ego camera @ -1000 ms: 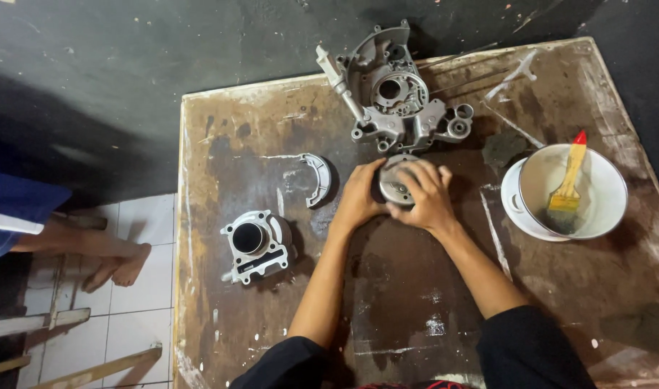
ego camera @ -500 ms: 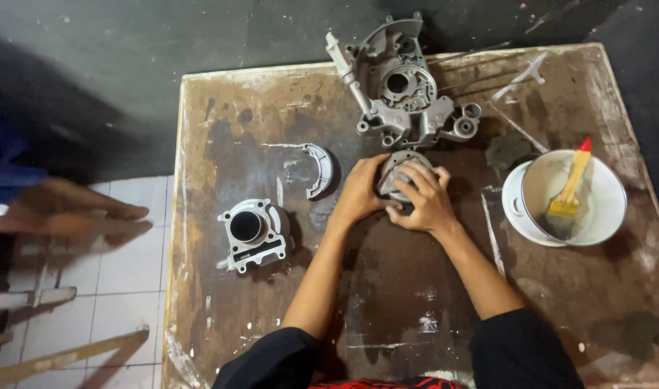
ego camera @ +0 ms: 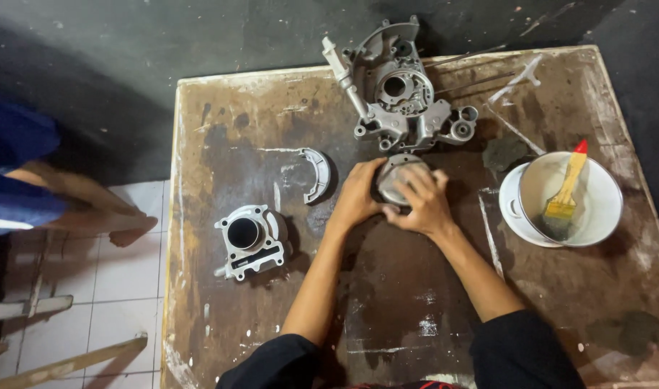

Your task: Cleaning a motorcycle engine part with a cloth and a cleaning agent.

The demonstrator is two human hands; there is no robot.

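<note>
Stayed put, hands unmoved | left hand (ego camera: 357,196) and right hand (ego camera: 424,202) clasped round grey round part (ego camera: 396,177) | held between palms

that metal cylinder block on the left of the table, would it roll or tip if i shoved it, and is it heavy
The cylinder block looks like solid cast metal, so it is probably heavy for its size and rigid. It sits with its bore facing up on a broad, squarish base, so a shove would more likely slide it across the worn table than roll or tip it. Its ribbed sides should give some grip.

Black sleeves pushed up past elbows; forearms & hands (ego camera: 394,198) bare
</note>
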